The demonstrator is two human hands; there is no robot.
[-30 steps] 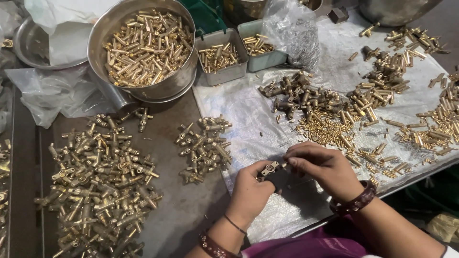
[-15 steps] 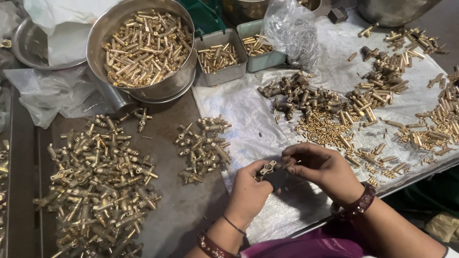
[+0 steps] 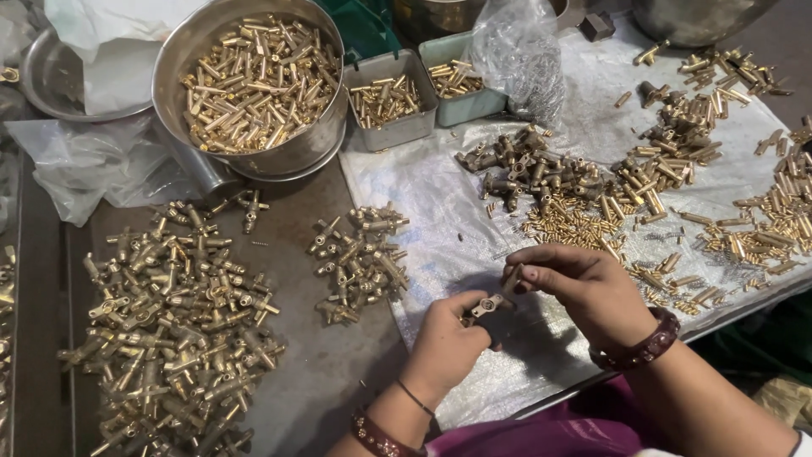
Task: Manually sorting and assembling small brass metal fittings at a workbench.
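My left hand (image 3: 447,347) grips a small brass valve fitting (image 3: 486,305) above the white plastic sheet (image 3: 440,203). My right hand (image 3: 582,286) is closed over the fitting's upper end, pinching a short brass pin (image 3: 512,279) against it. Both hands meet low in the middle of the head view. A small heap of assembled brass fittings (image 3: 359,258) lies just left of my left hand. Tiny brass pieces and springs (image 3: 571,227) are scattered just beyond my right hand.
A large pile of brass fittings (image 3: 169,317) covers the left. A steel bowl (image 3: 254,80) of brass rods stands at the back, with two small trays (image 3: 391,101) beside it and a plastic bag (image 3: 518,55). More brass parts (image 3: 727,161) are spread to the right near the table edge.
My right hand has shifted slightly and turned the pin at the fitting's end. My left hand stays where it was, holding the fitting.
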